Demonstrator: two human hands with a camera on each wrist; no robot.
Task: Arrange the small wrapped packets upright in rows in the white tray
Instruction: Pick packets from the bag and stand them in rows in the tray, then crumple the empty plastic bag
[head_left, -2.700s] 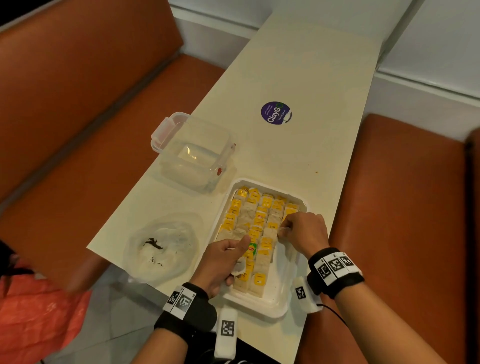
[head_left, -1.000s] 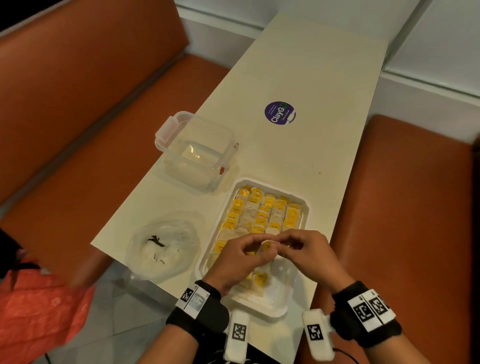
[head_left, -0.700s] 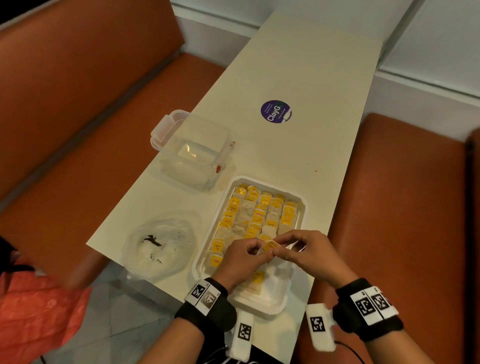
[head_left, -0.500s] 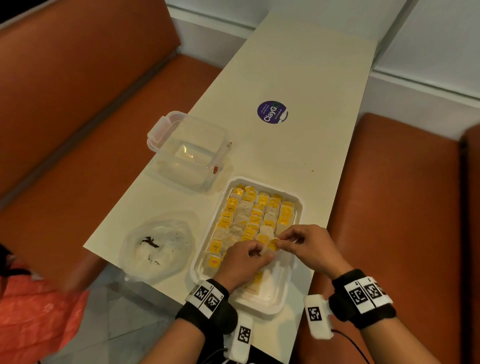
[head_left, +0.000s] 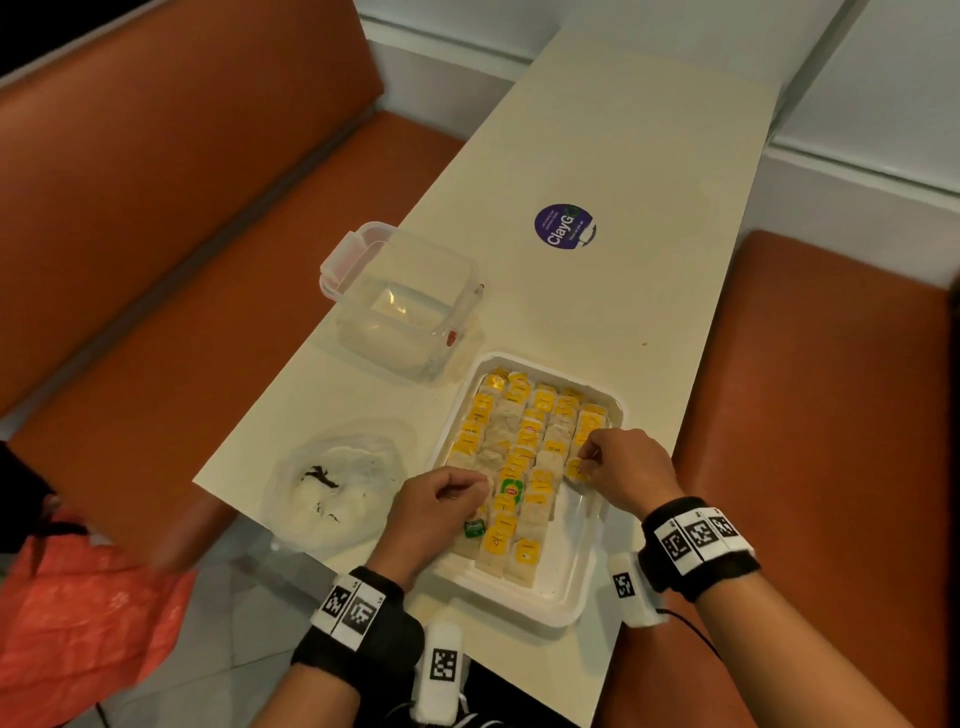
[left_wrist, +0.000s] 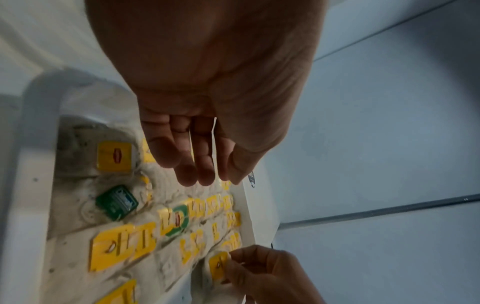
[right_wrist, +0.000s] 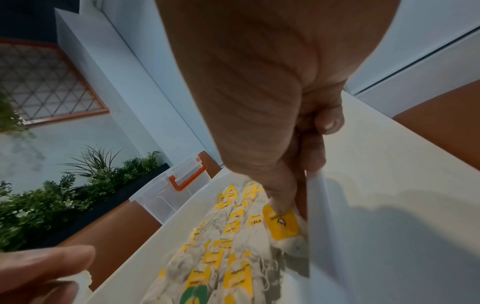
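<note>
packet in hand: small yellow-tagged wrapped packet (head_left: 576, 468), centre-right of the head view, at the right wall of the white plastic tray (head_left: 556, 605)
right hand (head_left: 631, 470): pinching that packet's top edge
left hand (head_left: 434, 506): fingers loosely curled, holding nothing
handling: likely light, soft, crushable; take by the stiff tag
pointing: tag up, long axis tilted towards the frame's top

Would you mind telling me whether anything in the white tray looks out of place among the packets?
Yes: a dark green tag lies askew near the white tray's near-left corner, tilted off the rows, and a green-ringed tag sits mid-tray. Every other tag in view is yellow, so these two stand out.
</note>
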